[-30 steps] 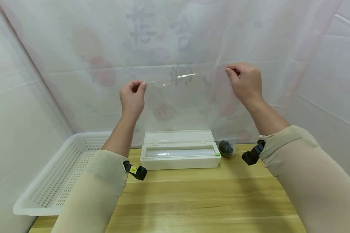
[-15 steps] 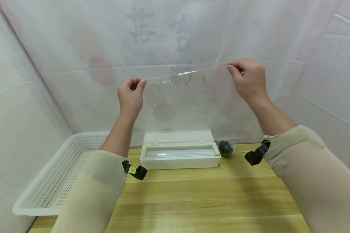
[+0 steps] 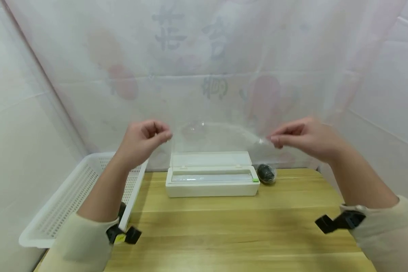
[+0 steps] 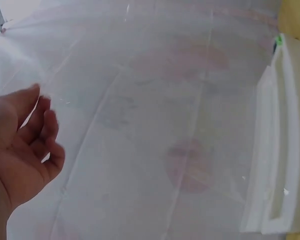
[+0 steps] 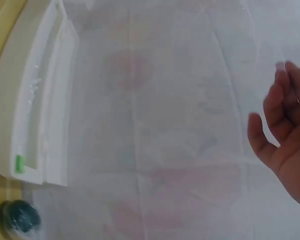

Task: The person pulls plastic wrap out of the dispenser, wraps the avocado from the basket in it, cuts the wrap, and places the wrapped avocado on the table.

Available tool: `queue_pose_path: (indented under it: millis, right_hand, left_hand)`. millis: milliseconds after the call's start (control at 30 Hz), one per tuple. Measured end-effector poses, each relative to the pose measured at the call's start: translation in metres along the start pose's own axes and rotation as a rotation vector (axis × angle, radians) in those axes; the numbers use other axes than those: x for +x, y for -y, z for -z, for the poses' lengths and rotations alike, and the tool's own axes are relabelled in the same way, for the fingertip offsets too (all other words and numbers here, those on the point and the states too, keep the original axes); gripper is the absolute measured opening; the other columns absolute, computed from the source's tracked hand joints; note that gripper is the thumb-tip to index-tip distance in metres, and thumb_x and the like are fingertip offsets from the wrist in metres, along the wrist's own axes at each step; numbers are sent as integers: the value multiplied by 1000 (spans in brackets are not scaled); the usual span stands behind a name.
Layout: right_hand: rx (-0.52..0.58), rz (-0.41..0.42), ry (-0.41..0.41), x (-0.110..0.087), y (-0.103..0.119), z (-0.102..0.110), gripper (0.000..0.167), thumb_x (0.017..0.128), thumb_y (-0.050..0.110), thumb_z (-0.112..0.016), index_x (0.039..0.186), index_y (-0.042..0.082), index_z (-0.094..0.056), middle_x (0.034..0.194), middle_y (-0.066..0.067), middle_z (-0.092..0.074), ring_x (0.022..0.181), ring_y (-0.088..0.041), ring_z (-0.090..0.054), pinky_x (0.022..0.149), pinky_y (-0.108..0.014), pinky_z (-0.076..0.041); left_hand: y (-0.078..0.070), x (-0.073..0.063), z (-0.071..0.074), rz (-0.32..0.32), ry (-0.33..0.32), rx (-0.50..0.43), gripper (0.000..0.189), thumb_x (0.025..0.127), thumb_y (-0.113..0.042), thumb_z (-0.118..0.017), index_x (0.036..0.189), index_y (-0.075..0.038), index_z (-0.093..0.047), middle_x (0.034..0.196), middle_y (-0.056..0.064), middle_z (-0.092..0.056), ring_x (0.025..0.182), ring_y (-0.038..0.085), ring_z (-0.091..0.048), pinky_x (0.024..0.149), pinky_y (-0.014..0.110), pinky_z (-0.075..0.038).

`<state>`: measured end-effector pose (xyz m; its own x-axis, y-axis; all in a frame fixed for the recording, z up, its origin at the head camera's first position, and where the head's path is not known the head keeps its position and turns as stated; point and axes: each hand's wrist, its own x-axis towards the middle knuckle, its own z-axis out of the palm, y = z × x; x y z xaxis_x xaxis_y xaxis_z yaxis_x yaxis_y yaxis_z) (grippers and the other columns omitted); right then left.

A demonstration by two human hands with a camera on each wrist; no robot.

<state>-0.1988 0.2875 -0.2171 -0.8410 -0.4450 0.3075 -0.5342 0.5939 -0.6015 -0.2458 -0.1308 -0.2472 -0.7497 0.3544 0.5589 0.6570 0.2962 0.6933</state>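
Note:
A thin clear sheet of cling film (image 3: 221, 124) hangs in the air between my two hands, faint against the curtain. Its left end is pinched between thumb and fingers of my left hand (image 3: 144, 141), while my right hand (image 3: 309, 138) pinches the right end. Both hands are above the table, with motion blur. Below the film stands a white cling film box (image 3: 212, 190), its lid (image 3: 210, 158) raised at the back and a roll of film (image 3: 210, 178) inside. Close by the box's right end lies a dark round object (image 3: 266, 173) wrapped in clear film.
A white perforated plastic basket (image 3: 28, 237) stands at the left, partly behind my left forearm. The wooden table (image 3: 224, 226) extends in front of the box. A pale printed curtain (image 3: 187, 56) hangs right behind the table.
Both hands have come down from higher up, still with the film between them. The right hand has moved slightly outward, the left slightly toward the left. Box and wrapped object stay in place.

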Motion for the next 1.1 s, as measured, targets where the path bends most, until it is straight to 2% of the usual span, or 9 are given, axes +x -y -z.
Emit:
queue_pose_path:
  millis: [167,267,400,533,633,767,867,1000,1100]
  right_hand:
    - [299,295,384,-34,-14,-35,29,90,-13,-57,103,6,-73,82,-8,-67,70,-17,-62,63,-30,-57]
    - [441,330,572,-53,-29,-74,28,89,-14,-58,104,6,-72,80,-13,-66,66,-12,-59,58,-29,-56]
    - [572,124,763,-85,-56,-133,15,91,-2,-61,99,1,-73,78,-23,-66,66,2,-57,58,-23,-55]
    - [675,-64,873,-114,-79,-179,17,93,5,-61,98,-4,-74,77,-34,-63,60,8,-48,53,-12,-45]
    - [720,-113,889,-128,-87,-199,20,96,9,-59,97,-5,-74,75,-37,-58,56,9,-41,52,-10,-38]
    - [734,-176,853,-140,-89,-208,21,96,15,-63,97,-3,-73,71,-34,-52,59,9,-44,58,-10,-43]
    - [716,-213,821,-146,-86,-210,20,94,17,-65,93,-2,-71,65,-13,-54,62,8,-46,61,-12,-45]
    - [661,-248,802,-150,-81,-205,24,94,18,-64,81,-2,-68,66,13,-52,56,7,-41,51,-14,-37]
    - [635,-247,794,-151,-77,-198,26,94,15,-61,74,-1,-64,64,13,-50,54,7,-39,46,-15,-32]
  left_hand:
    - [2,-55,-2,7,292,-20,3,93,-11,-67,93,-12,-70,83,2,-67,68,14,-56,61,25,-51]
    - [14,-87,-13,-7,460,-96,4,93,-10,-67,92,-13,-70,85,1,-69,75,11,-61,68,28,-55]
    - [38,-132,-43,-27,697,-194,3,93,-13,-66,92,-15,-69,84,0,-69,75,-1,-58,67,24,-55]
    - [59,-173,-72,143,868,-289,7,93,-18,-68,89,-13,-70,80,-2,-69,72,-9,-54,61,16,-51]
    - [71,-194,-84,271,912,-359,10,94,-17,-67,89,-9,-71,80,-4,-69,71,-9,-56,63,16,-51]
    - [77,-210,-90,374,915,-396,13,94,-16,-64,90,-7,-72,79,-11,-69,72,-6,-59,69,19,-54]
    - [76,-217,-91,436,894,-387,12,93,-18,-64,90,-10,-72,79,-14,-67,71,-4,-60,69,20,-53]
    - [76,-221,-90,413,865,-323,12,95,-19,-63,94,-15,-74,81,-16,-69,73,-5,-60,68,19,-53]
    - [76,-218,-86,365,817,-282,14,96,-20,-62,99,-13,-74,84,-13,-70,73,-5,-61,67,20,-53]
